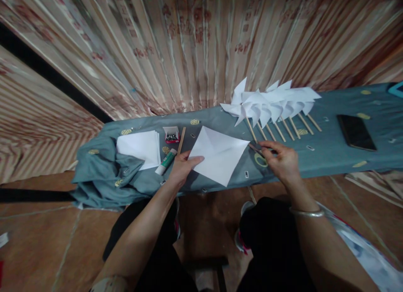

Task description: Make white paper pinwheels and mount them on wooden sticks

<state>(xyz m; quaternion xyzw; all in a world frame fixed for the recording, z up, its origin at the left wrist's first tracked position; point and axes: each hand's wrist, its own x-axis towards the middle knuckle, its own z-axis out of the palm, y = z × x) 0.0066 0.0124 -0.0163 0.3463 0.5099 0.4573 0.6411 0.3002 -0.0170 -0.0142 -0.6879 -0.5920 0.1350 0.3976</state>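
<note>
My left hand [183,167] is closed on the left corner of a square white sheet of paper [218,155], thumb on top. The sheet is turned like a diamond, with faint crease lines. At its right corner my right hand [281,159] is closed on a pair of scissors with yellow-green handles [260,160]. The scissors' dark blades point left toward the paper's corner; the fingers hide part of them. By my left hand lie a green and white glue stick [166,161], a wooden stick [181,140] and a small red box of shiny pins [171,135].
A stack of white paper [138,147] lies at the left, partly under bunched cloth [103,170]. Several white paper pinwheels on wooden sticks [277,107] lie in an overlapping row at the back right. A black phone [356,132] is farther right. A curtain [195,52] hangs behind.
</note>
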